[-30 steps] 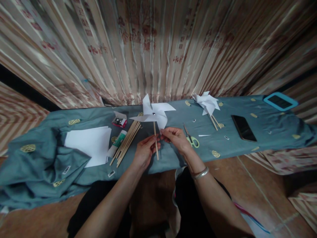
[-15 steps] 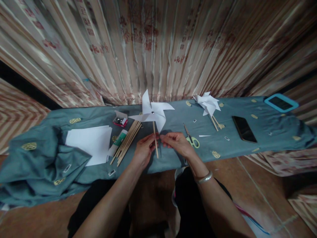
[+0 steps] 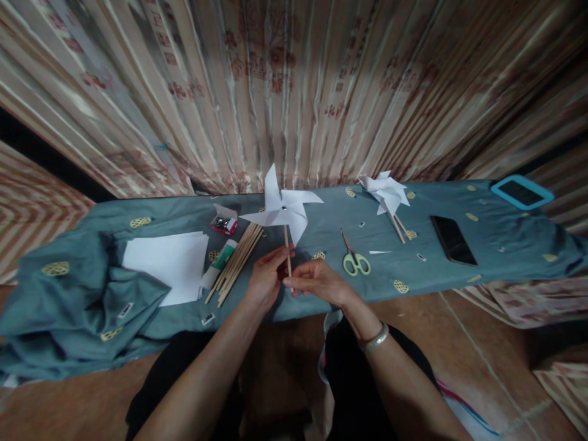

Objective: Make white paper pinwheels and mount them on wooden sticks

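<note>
Left hand (image 3: 265,278) and right hand (image 3: 316,283) both pinching pinwheel (image 3: 281,209) stick at frame centre; squeezing unevenly risking paper blades bending, pin loosening.

Green scissors (image 3: 354,260), black phone (image 3: 452,239), white paper sheets (image 3: 169,264)

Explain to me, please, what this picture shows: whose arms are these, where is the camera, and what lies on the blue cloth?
The camera sits on a person's head and looks down, so both arms are that person's own. The left hand and right hand together grip the thin wooden stick of a white paper pinwheel. On the grey-blue patterned cloth lie white paper sheets, a bundle of wooden sticks, green-handled scissors, finished white pinwheels and a black phone.
</note>
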{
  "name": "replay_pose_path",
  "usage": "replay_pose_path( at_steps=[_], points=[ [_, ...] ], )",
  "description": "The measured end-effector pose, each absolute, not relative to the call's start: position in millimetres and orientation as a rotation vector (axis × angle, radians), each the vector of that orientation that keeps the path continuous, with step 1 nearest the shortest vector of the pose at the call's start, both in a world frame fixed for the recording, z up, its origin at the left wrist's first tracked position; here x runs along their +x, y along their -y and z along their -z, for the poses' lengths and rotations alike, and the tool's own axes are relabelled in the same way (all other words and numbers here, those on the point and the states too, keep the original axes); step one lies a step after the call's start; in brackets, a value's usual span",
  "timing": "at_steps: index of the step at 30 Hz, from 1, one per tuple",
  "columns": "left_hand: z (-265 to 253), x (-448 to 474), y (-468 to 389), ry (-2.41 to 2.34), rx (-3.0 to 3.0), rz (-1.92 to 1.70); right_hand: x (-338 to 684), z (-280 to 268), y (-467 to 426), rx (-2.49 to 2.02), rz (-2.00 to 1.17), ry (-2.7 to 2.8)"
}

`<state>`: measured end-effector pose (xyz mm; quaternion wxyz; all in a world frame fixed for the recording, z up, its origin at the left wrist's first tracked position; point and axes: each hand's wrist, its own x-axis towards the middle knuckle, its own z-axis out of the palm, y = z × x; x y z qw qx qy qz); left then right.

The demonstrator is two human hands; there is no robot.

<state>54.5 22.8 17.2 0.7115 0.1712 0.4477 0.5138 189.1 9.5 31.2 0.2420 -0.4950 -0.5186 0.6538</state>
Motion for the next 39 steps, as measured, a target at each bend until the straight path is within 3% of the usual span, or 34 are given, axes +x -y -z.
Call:
replay_pose_path(
  at_steps=[20, 28, 39],
  points=[
    [-14, 55, -19, -0.963, 0.377, -1.131, 199, -37, -13, -1.312, -1.746, 1.411],
    [-17, 56, -14, -0.973, 0.395, -1.088, 226, -25, -48, -1.379, -1.146, 0.956],
    [-19, 57, -13, -0.99, 0.393, -1.065, 221, -33, -65, -1.313, -1.292, 0.754]
  ],
)
